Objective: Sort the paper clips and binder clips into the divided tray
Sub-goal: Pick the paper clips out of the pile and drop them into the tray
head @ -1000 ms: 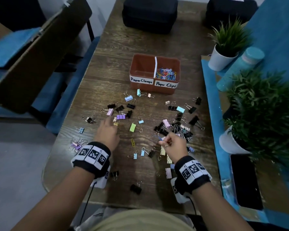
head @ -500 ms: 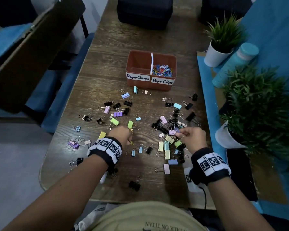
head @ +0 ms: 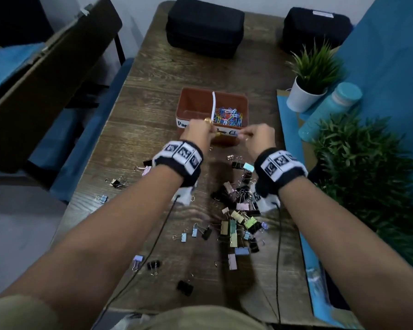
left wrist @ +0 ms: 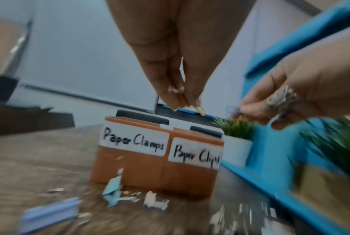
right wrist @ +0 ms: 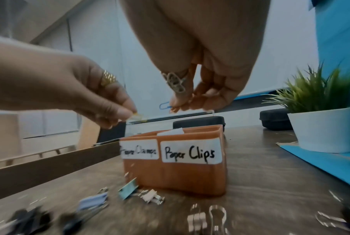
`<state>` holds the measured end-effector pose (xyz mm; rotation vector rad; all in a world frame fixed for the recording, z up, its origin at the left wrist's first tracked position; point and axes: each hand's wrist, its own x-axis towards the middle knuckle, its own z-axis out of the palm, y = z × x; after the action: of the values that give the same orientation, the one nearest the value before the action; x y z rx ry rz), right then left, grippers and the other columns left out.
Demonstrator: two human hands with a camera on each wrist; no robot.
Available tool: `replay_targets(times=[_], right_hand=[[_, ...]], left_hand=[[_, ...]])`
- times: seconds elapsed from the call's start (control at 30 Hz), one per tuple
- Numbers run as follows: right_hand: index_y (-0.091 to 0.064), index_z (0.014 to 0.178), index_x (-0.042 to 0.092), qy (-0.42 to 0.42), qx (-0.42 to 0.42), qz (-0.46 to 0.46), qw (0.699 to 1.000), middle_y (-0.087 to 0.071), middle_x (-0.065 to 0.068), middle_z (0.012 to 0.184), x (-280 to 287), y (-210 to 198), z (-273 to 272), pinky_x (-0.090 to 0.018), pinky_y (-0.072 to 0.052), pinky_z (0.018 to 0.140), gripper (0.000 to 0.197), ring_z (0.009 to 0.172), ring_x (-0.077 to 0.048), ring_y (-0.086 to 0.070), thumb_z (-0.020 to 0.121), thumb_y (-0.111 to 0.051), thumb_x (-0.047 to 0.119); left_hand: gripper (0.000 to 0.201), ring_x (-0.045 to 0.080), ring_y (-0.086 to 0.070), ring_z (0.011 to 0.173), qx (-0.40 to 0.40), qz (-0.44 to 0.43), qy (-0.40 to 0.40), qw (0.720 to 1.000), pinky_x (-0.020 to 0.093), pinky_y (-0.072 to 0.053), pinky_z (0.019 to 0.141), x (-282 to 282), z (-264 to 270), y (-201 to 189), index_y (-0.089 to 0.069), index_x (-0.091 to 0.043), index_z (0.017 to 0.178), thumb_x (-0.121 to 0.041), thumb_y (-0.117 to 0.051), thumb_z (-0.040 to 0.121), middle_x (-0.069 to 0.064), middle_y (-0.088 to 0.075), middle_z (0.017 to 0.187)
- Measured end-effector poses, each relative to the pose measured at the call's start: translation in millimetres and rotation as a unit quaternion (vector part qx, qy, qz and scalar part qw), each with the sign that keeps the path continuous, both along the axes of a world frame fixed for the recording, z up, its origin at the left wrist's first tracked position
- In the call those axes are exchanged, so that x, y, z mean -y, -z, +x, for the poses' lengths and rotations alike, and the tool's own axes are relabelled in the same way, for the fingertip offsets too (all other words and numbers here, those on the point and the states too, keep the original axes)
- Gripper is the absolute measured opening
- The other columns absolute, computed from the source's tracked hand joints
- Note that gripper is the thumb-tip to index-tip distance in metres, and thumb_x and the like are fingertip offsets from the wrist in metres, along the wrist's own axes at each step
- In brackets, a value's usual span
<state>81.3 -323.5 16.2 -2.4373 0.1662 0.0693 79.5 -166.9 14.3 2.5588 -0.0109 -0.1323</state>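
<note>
The orange tray (head: 193, 101) has a white divider; its front labels read "Paper Clamps" (left wrist: 133, 139) on the left and "Paper Clips" (right wrist: 190, 153) on the right. Several coloured paper clips (head: 228, 116) lie in the right compartment. Just above the tray's front wall, my left hand (head: 210, 131) pinches a yellow paper clip (left wrist: 200, 110). Beside it my right hand (head: 247, 135) pinches a blue paper clip (right wrist: 164, 105). Several binder clips (head: 239, 210) lie scattered on the wooden table nearer to me.
Two black cases (head: 204, 27) (head: 316, 27) stand at the table's far end. A white-potted plant (head: 308, 91), a teal bottle (head: 332, 108) and a bigger plant (head: 362, 167) line the right side on a blue mat (head: 293, 163). A chair (head: 45, 79) stands to the left.
Both hands have left the pile of clips and moved forward and up to the tray's front edge, each carrying a paper clip.
</note>
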Motion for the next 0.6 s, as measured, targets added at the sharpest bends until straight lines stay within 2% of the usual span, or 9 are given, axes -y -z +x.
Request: replay_targets(times=[0.07,0.1,0.2,0.27,0.37,0.4,0.47,0.53,0.6], right_hand=[[-0.072,0.099,0.008,0.038,0.017,-0.001,0.999,-0.071,-0.009,0.102,-4,-1,36,0.002,-0.033,0.068,0.016,0.086,-0.012,-0.061,0.087,-0.063,0.010],[-0.073,0.097,0.010,0.054,0.022,-0.008,0.998,-0.072,-0.009,0.099,-4,-1,50,0.002,-0.036,0.066,0.014,0.083,-0.012,-0.060,0.085,-0.065,0.011],[-0.074,0.094,0.011,0.063,0.013,-0.043,0.997,-0.072,-0.009,0.099,-3,4,82,-0.017,-0.046,0.080,0.013,0.092,-0.018,-0.064,0.085,-0.065,0.013],[-0.072,0.100,0.009,0.039,-0.012,-0.054,0.998,-0.070,-0.010,0.106,-4,9,93,-0.020,-0.046,0.087,0.018,0.100,-0.021,-0.063,0.088,-0.060,0.011],[-0.064,0.117,0.008,-0.012,-0.033,-0.029,0.999,-0.066,-0.010,0.118,-1,17,93,-0.023,-0.042,0.099,0.028,0.110,-0.022,-0.060,0.091,-0.055,0.013],[-0.063,0.118,0.008,-0.017,-0.021,-0.007,1.000,-0.066,-0.010,0.117,2,17,87,-0.023,-0.043,0.098,0.029,0.108,-0.021,-0.061,0.091,-0.055,0.013],[-0.067,0.108,0.008,-0.002,0.026,0.022,0.999,-0.070,-0.009,0.105,11,18,68,-0.026,-0.046,0.091,0.022,0.098,-0.021,-0.063,0.090,-0.056,0.013],[-0.071,0.094,0.009,0.023,0.053,0.003,0.998,-0.071,-0.009,0.095,25,29,42,-0.031,-0.049,0.086,0.016,0.089,-0.022,-0.064,0.089,-0.056,0.013],[-0.071,0.093,0.011,0.037,0.011,-0.050,0.998,-0.070,-0.010,0.098,39,48,16,-0.035,-0.051,0.087,0.016,0.091,-0.025,-0.063,0.089,-0.056,0.017]], left_hand=[[0.018,0.023,-0.063,0.102,0.029,-0.030,-0.030,0.999,0.026,-0.046,0.093,9,30,-12,-0.071,-0.012,0.102,-0.016,-0.059,0.089,0.009,-0.069,0.107],[0.018,0.022,-0.063,0.103,0.030,-0.033,-0.033,0.998,0.026,-0.046,0.093,14,45,-16,-0.071,-0.012,0.101,-0.015,-0.060,0.088,0.008,-0.070,0.106],[0.017,0.022,-0.064,0.100,0.029,-0.030,-0.031,0.999,0.027,-0.049,0.091,24,77,-22,-0.074,-0.011,0.094,-0.010,-0.058,0.086,0.006,-0.072,0.103],[0.021,0.022,-0.064,0.101,0.021,-0.003,-0.005,1.000,0.030,-0.051,0.091,30,94,-20,-0.073,-0.010,0.095,-0.007,-0.054,0.088,0.006,-0.071,0.104],[0.037,0.025,-0.054,0.118,-0.034,0.076,0.099,0.992,0.029,-0.043,0.100,31,107,-14,-0.060,-0.011,0.122,0.000,-0.046,0.090,0.010,-0.060,0.127],[0.046,0.026,-0.049,0.123,-0.025,0.090,0.128,0.987,0.029,-0.040,0.102,27,105,-11,-0.053,-0.014,0.131,0.002,-0.043,0.089,0.011,-0.054,0.134],[0.055,0.026,-0.038,0.129,0.030,0.068,0.139,0.987,0.032,-0.034,0.108,13,88,-7,-0.043,-0.021,0.138,0.001,-0.044,0.088,0.007,-0.041,0.144],[0.045,0.025,-0.034,0.129,0.085,0.057,0.105,0.989,0.037,-0.031,0.110,-6,56,0,-0.049,-0.021,0.134,-0.011,-0.050,0.090,0.003,-0.039,0.143],[0.033,0.025,-0.033,0.129,0.081,0.117,0.047,0.989,0.041,-0.032,0.109,-26,18,12,-0.059,-0.020,0.122,-0.025,-0.051,0.090,0.003,-0.040,0.140]])
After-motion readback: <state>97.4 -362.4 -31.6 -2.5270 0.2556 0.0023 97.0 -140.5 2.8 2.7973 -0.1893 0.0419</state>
